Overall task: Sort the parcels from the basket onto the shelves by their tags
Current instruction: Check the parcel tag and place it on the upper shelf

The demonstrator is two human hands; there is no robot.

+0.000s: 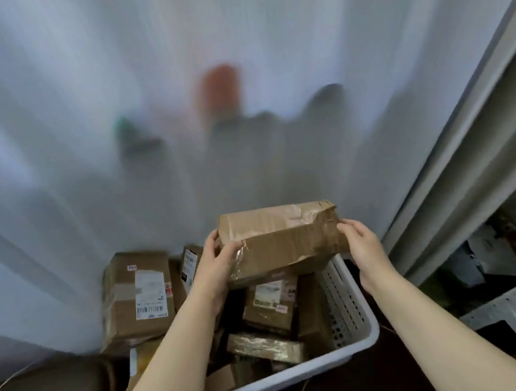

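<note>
Evidently the held parcel (281, 242) is no great weight: it is carried by its ends alone, with no palm beneath it, though that is only a judgement. The cardboard looks soft and crumpled, dented toward its 3 o'clock end, so it will likely give under a hard squeeze, and the clear tape may be slick. The two short ends seem the best hold, pressed gently inward. The left hand (217, 269) grips the 9 o'clock end, thumb across the taped front; the right hand (364, 246) pinches the 3 o'clock end.

It is a long brown carton with wrinkled tape over its top, and no tag shows on the faces in view. It hangs just above the far side of the white basket (348, 302), at 6 o'clock in view, over other parcels (270, 301). The shelves (503, 301) stand at 4 o'clock.
</note>
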